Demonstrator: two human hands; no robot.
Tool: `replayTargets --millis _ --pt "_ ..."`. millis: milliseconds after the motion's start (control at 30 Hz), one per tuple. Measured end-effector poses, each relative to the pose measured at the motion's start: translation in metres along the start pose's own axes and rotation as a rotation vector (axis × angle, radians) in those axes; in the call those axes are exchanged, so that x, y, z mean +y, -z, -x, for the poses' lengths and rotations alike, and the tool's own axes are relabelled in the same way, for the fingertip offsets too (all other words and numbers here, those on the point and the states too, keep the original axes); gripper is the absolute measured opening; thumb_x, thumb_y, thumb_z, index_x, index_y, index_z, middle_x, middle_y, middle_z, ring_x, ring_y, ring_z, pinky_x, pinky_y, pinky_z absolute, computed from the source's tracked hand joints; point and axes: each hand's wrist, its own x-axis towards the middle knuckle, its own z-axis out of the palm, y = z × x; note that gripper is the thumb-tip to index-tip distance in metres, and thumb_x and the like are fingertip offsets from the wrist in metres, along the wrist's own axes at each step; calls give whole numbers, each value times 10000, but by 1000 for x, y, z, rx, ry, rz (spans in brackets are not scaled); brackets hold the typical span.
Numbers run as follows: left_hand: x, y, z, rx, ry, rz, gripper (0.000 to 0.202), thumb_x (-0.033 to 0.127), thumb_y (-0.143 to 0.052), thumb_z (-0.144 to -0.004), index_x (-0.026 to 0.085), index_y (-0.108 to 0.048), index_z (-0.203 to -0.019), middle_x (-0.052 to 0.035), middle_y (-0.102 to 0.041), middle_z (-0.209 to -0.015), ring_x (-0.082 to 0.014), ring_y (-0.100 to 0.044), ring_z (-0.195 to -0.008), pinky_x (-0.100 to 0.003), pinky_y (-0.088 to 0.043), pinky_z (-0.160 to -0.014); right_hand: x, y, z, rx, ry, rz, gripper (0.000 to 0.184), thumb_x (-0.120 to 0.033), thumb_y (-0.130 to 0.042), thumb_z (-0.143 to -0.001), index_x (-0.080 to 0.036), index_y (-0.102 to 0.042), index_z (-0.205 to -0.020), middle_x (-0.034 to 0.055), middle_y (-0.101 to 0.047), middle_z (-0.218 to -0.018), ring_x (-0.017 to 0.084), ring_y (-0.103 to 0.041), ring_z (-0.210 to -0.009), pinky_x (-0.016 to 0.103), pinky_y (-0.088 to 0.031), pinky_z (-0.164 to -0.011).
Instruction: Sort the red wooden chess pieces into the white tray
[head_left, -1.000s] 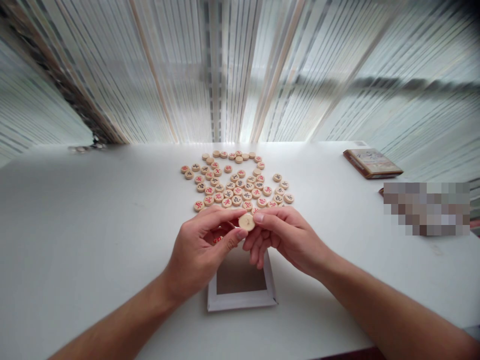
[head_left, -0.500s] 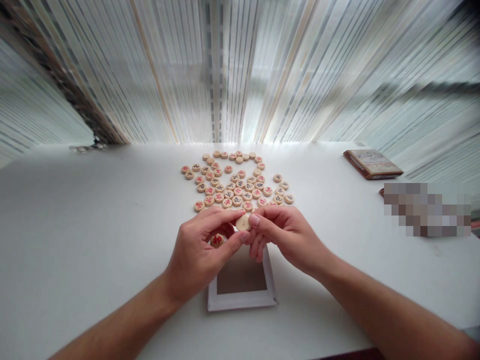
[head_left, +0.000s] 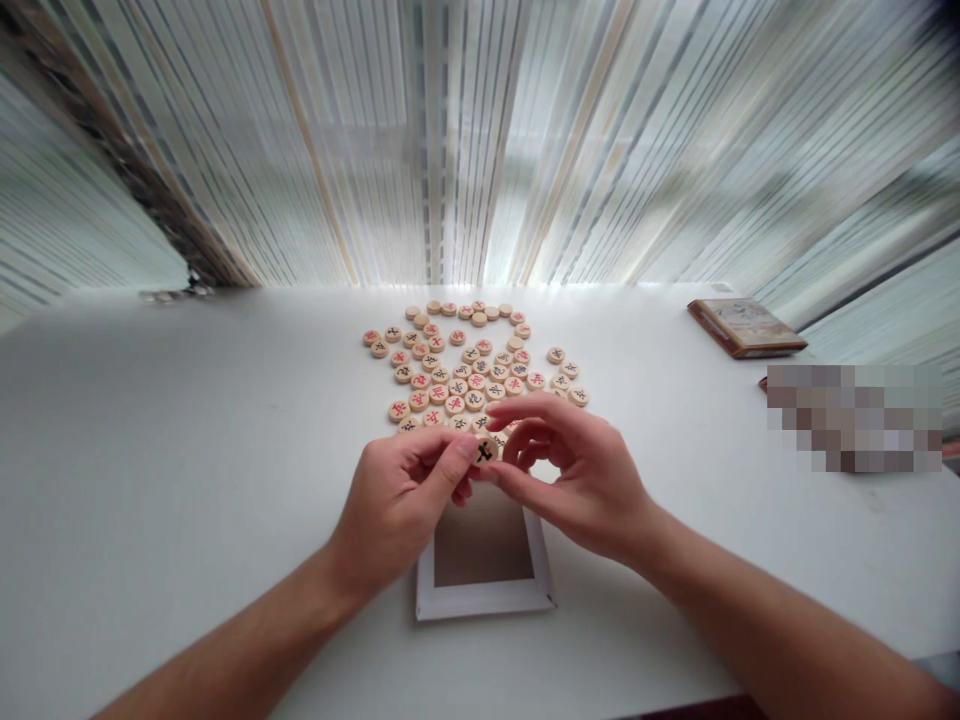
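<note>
In the head view, the left hand (head_left: pixel 397 495) gripped a xiangqi piece (head_left: pixel 486 453) between thumb and fingers, its black character showing, above the far part of a white-rimmed box (head_left: pixel 486 606). The right hand (head_left: pixel 585 470) was loosely curved, thumb and forefinger spread beside the piece; contact could not be told. Other xiangqi pieces (head_left: pixel 454 404) lay beyond on the white table (head_left: pixel 225 480).

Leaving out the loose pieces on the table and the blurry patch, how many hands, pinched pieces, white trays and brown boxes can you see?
Hands, left hand and right hand: 2
Pinched piece: 1
White tray: 1
Brown box: 1
Total: 5
</note>
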Motion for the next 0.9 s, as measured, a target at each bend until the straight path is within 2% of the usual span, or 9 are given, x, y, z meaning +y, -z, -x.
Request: replayTargets --millis 100,200,267,367,467,533,667,900 --pt "1 1 0 -16 -12 -29 360 393 -665 -1018 170 -765 -754 5 -624 -555 -120 -550 -507 -217 -439 -482 -2 0 1 -40 230 177 187 -209 -810 -949 -208 -772 -1132 72 -754 -1019 132 -705 -682 269 -638 -627" --pt "0 3 2 -6 -44 -55 404 413 -677 -1023 169 -748 -709 17 -570 -531 -110 -489 -494 -227 -395 -473 -5 -1 2 -22 345 302 139 -207 -818 -950 -192 -790 -1086 80 -784 -969 131 -700 -646 269 -626 -623" --pt "-2 6 0 55 -48 -26 424 440 -634 -1054 168 -774 -759 -5 -634 -594 -122 -530 -524 -242 -434 -503 -6 -1 1 -11 349 351 139 -247 -816 -961 -196 -791 -1088 80 -792 -941 141 -699 -642 280 -620 -629" --pt "-8 14 -7 224 -54 48 393 427 -584 -1079 168 -830 -916 -56 -759 -775 -165 -655 -666 -275 -525 -616 -4 1 1 -35 322 419 138 -322 -805 -971 -204 -778 -1037 66 -773 -871 156 -678 -651 291 -587 -630" --pt "-15 22 -17 327 -45 56 382 400 -592 -1057 154 -828 -884 -71 -782 -793 -184 -704 -716 -296 -565 -694 2 2 2 -102 327 519 155 -350 -772 -984 -199 -741 -978 47 -729 -815 160 -648 -681 282 -529 -635" --pt "-19 24 -21 338 -6 59 391 431 -618 -1029 140 -816 -858 -72 -779 -757 -189 -712 -671 -303 -579 -671 7 1 5 -150 310 623 154 -342 -733 -1001 -194 -720 -959 41 -703 -805 164 -631 -695 279 -496 -639" --pt "-23 21 -19 284 25 43 437 497 -638 -1010 127 -810 -854 -85 -791 -758 -194 -722 -631 -300 -595 -604 16 -4 10 -228 239 812 102 -270 -713 -992 -186 -703 -935 48 -690 -837 181 -615 -721 293 -464 -654" --pt "-31 19 -15 233 4 -6 470 518 -606 -1044 130 -821 -888 -92 -804 -813 -194 -740 -646 -292 -614 -579 17 -18 13 -236 256 896 120 -280 -732 -983 -171 -724 -933 54 -697 -834 208 -625 -730 320 -468 -655"
